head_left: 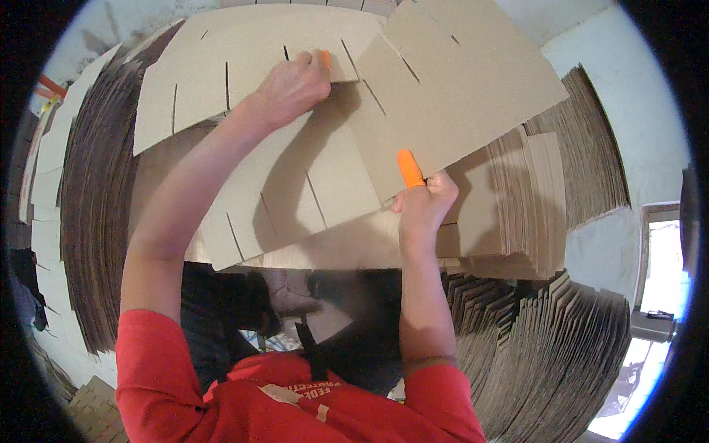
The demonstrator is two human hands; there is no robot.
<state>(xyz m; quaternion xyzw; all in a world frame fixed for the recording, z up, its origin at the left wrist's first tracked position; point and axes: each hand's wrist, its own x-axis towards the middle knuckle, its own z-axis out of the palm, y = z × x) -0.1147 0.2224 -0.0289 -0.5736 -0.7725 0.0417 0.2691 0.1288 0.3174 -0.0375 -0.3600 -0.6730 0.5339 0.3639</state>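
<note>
My left hand [294, 87] is closed at the near edge of a slotted cardboard sheet [199, 81], with a bit of orange showing at its fingers. A second slotted sheet [473, 88] lies tilted at the upper right. At its lower edge is my right hand [428, 199], its fingers curled and an orange finger cover [409, 168] resting over the cardboard. Between my hands another slotted sheet [340, 162] lies at an angle, partly covered by the other two and shaded by my left arm.
Under the sheets is a pale wooden work surface [332, 249]. Upright cardboard stacks stand at the left [103, 192], at the right edge of the table [543, 199], against the wall [591, 148] and below at the lower right [546, 347].
</note>
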